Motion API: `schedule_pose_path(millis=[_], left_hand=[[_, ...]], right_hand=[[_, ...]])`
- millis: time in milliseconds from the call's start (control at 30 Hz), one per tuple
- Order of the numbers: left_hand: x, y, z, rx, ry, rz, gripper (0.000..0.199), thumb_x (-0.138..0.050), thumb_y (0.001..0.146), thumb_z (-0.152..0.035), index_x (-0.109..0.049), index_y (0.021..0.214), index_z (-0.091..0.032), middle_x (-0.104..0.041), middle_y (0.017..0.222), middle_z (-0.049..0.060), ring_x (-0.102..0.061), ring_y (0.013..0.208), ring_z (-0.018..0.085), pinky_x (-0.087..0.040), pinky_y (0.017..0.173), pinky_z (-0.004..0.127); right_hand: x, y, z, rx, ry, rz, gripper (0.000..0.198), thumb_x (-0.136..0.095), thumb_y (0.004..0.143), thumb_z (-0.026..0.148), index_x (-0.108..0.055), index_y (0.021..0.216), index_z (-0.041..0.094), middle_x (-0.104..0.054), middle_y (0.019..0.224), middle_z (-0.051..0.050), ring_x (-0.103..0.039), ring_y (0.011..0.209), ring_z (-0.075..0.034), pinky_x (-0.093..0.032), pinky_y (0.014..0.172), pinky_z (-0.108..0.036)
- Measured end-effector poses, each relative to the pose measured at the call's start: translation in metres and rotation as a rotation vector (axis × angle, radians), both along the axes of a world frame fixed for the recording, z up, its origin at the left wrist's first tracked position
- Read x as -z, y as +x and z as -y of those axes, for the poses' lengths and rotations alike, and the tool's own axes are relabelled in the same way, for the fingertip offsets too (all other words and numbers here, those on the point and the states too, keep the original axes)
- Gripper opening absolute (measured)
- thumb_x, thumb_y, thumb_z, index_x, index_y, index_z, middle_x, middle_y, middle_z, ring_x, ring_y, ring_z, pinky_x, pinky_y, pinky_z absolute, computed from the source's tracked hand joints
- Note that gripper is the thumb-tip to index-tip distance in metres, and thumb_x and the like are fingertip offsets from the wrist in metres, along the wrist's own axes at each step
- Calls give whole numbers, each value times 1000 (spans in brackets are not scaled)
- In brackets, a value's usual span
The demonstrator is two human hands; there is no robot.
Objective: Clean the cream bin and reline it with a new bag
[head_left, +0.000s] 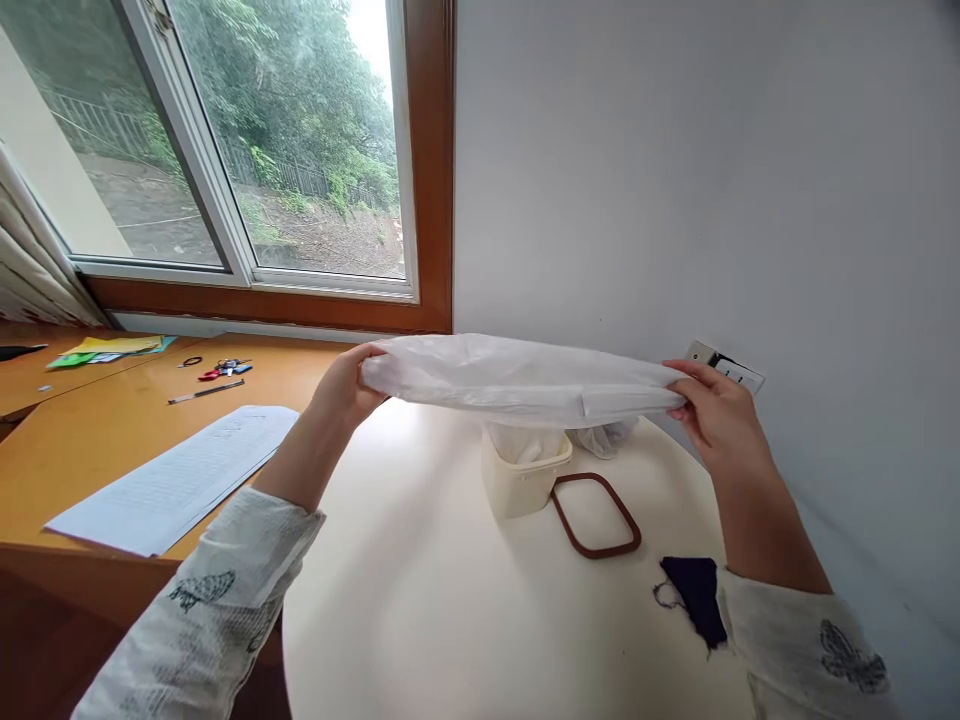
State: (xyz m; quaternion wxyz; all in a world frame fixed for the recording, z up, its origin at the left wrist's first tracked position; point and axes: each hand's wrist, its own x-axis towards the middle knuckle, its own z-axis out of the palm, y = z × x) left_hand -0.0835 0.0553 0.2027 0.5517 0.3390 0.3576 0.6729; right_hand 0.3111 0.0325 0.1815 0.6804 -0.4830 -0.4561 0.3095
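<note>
A white translucent plastic bag (510,375) is stretched sideways between my two hands, above the round table. My left hand (352,385) grips its left end, and my right hand (712,405) pinches the right end. Below the bag stands a small cream bin (521,485), with white plastic visible inside it; the bag hides part of its back. Beside the bin, a brown rounded-square ring (636,540) lies flat on the table. Another clear plastic bag (604,438) rests behind, partly covered by the one I hold.
A dark blue cloth scrap (694,595) lies on the white round table (405,610) by my right forearm. On the wooden desk (82,425) at left are printed papers (180,480), a pen (206,392) and keys (225,368). A wall socket (739,375) sits behind my right hand.
</note>
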Motion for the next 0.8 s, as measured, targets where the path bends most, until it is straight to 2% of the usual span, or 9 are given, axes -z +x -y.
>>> schedule_pose_path(millis=[100, 133, 233, 300, 367, 500, 567, 700, 800], left_hand=[[-12, 21, 10, 92, 95, 22, 1, -59, 65, -14, -59, 66, -13, -62, 69, 2, -61, 68, 14, -51, 69, 28], [-16, 30, 15, 186, 170, 4, 6, -61, 67, -16, -61, 72, -13, -63, 75, 3, -61, 76, 16, -50, 73, 29], [-21, 57, 30, 335, 356, -223, 40, -69, 66, -19, -61, 105, -14, -62, 106, 9, -54, 105, 23, -44, 85, 30], [-20, 73, 38, 394, 420, -409, 64, -77, 53, -11, -57, 114, -19, -56, 118, 7, -46, 116, 25, -40, 92, 31], [-16, 85, 42, 362, 482, -576, 75, -79, 46, -7, -55, 116, -22, -55, 120, 5, -45, 117, 25, -38, 94, 32], [-5, 88, 40, 201, 512, -742, 36, -68, 62, -12, -65, 97, -17, -66, 90, 4, -58, 84, 20, -45, 73, 28], [-2, 81, 36, 120, 473, -699, 21, -64, 64, -12, -67, 85, -15, -65, 74, 1, -57, 70, 17, -44, 64, 26], [-3, 64, 29, 31, 403, -414, 14, -60, 62, -11, -65, 75, -14, -64, 68, 1, -58, 71, 17, -42, 60, 25], [-9, 62, 31, 58, 380, -177, 12, -61, 60, -15, -63, 73, -14, -65, 76, 3, -59, 81, 21, -44, 66, 27]], right_hand=[[-18, -19, -5, -210, 57, -176, 15, -63, 59, 14, -65, 74, 17, -58, 71, 0, -54, 64, -11, -43, 50, -20], [-23, -28, -5, -276, 86, -200, 14, -63, 60, 14, -64, 74, 18, -59, 74, 0, -56, 70, -11, -46, 56, -21], [-36, -65, 0, -449, 140, -185, 12, -62, 66, 19, -64, 78, 19, -62, 83, -1, -58, 83, -14, -48, 70, -24], [-43, -94, 9, -564, 116, -134, 16, -60, 70, 24, -63, 86, 21, -63, 88, -1, -59, 88, -16, -48, 74, -27], [-49, -120, 20, -685, 110, -78, 22, -60, 73, 27, -62, 93, 21, -64, 90, 0, -60, 90, -18, -48, 78, -31], [-57, -148, 37, -995, 112, 147, 34, -57, 78, 32, -57, 112, 25, -62, 105, -2, -58, 100, -19, -48, 83, -34], [-55, -149, 38, -962, 175, 228, 36, -57, 80, 34, -55, 114, 26, -61, 108, -3, -58, 99, -19, -48, 82, -34], [-36, -134, 21, -570, 275, 296, 41, -59, 77, 41, -53, 115, 25, -58, 112, -5, -55, 104, -20, -41, 92, -39], [-12, -130, 4, -568, 149, 517, 92, -75, 58, 44, -28, 136, 30, -34, 140, -7, -31, 128, -27, -26, 103, -45]])
